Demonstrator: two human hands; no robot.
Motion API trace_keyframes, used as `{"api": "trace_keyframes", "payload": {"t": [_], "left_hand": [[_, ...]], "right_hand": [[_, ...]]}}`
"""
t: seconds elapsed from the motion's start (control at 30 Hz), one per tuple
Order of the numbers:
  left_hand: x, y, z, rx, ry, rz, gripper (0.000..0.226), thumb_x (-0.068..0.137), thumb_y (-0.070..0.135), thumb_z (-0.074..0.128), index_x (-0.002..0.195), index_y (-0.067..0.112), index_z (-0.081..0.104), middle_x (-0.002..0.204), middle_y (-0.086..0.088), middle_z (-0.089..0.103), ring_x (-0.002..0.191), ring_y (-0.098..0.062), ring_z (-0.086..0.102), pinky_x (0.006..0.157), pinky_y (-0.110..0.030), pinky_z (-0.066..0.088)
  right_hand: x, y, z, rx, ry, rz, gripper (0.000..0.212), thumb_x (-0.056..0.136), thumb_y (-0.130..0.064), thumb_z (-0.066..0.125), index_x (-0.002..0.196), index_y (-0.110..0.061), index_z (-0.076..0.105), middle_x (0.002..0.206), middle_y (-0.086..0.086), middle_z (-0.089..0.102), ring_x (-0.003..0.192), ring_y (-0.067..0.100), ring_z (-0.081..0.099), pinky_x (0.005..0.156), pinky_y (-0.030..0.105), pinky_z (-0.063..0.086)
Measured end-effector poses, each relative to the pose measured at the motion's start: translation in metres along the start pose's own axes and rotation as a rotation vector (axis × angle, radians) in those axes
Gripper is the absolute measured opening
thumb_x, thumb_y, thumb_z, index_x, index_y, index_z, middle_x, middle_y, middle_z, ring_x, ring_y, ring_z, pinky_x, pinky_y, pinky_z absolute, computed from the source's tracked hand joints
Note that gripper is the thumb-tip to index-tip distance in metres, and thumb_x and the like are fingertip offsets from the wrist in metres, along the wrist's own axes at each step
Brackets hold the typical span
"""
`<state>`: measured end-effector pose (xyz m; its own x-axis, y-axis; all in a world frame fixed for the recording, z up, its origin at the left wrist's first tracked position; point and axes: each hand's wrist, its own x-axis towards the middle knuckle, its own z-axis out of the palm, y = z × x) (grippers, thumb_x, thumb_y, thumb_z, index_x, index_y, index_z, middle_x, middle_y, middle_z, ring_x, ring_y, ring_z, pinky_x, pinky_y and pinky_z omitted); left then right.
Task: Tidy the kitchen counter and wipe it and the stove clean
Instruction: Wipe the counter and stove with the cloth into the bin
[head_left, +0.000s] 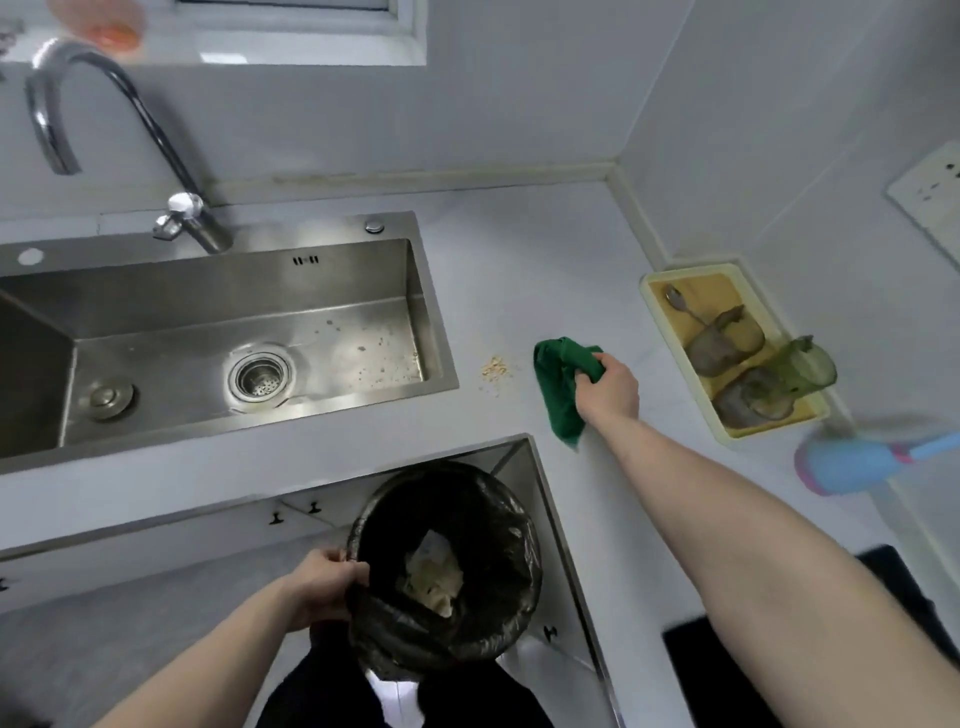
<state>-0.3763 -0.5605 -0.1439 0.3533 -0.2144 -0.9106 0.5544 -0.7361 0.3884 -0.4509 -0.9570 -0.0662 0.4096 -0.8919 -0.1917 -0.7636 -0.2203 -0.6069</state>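
Left hand (322, 587) grips the rim of the round bin lined with a black plastic bag (447, 566), held below the bench (519, 270) edge. Farther out, right hand (608, 387) clutches the bunched green cloth (561, 389). Small pile of pale crumbs (497, 370) lies just left of the cloth, between it and the steel sink (218, 332); right hand is nearer. Judgement: sweep goes left and back toward the bin.

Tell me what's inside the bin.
The bin, gripped at its rim by the left hand, has a black liner holding crumpled pale paper scraps. Anything under the scraps is hidden.
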Motion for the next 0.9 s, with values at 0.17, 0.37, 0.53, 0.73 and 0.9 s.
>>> {"api": "trace_keyframes", "payload": {"t": [0.17,0.37,0.53,0.73,0.9], "left_hand": [[0.007,0.008,0.024,-0.079,0.016,-0.007,0.016,0.084,-0.006,0.065,0.092,0.005,0.057,0.069,-0.013,0.062,0.051,-0.021,0.062,0.043,-0.027,0.052],[0.016,0.004,0.032,-0.111,0.041,-0.021,0.019,0.082,-0.003,0.065,0.092,0.010,0.055,0.071,-0.011,0.057,0.056,-0.020,0.061,0.050,-0.029,0.055],[0.019,0.002,0.029,-0.133,0.055,-0.043,0.019,0.080,0.000,0.068,0.092,0.009,0.057,0.074,-0.012,0.062,0.062,-0.022,0.067,0.056,-0.033,0.058],[0.019,0.009,0.034,-0.126,0.110,-0.042,0.014,0.081,0.001,0.067,0.092,0.005,0.059,0.073,-0.013,0.065,0.059,-0.023,0.070,0.054,-0.033,0.057],[0.018,0.019,0.031,-0.062,0.153,-0.041,0.019,0.078,0.005,0.070,0.089,0.007,0.054,0.078,-0.016,0.061,0.062,-0.027,0.068,0.051,-0.034,0.058]], "right_hand": [[0.060,-0.021,0.029,0.004,-0.096,-0.056,0.036,0.096,-0.025,0.058,0.131,-0.022,0.062,0.129,0.006,0.063,0.117,0.028,0.061,0.104,0.036,0.048],[0.106,-0.046,0.059,-0.071,-0.191,-0.158,0.039,0.097,-0.023,0.057,0.136,-0.023,0.060,0.136,0.006,0.060,0.124,0.029,0.056,0.108,0.033,0.043],[0.112,-0.040,0.077,-0.306,-0.418,-0.274,0.058,0.096,-0.028,0.055,0.152,-0.027,0.040,0.155,0.002,0.042,0.138,0.032,0.043,0.118,0.038,0.030],[0.100,-0.023,0.075,-0.341,-0.469,-0.454,0.057,0.095,-0.015,0.054,0.149,-0.029,0.044,0.154,-0.002,0.041,0.137,0.032,0.037,0.118,0.036,0.025],[0.085,-0.022,0.078,-0.317,-0.544,-0.516,0.054,0.089,-0.007,0.053,0.137,-0.033,0.056,0.144,-0.005,0.051,0.132,0.030,0.041,0.117,0.039,0.030]]}}
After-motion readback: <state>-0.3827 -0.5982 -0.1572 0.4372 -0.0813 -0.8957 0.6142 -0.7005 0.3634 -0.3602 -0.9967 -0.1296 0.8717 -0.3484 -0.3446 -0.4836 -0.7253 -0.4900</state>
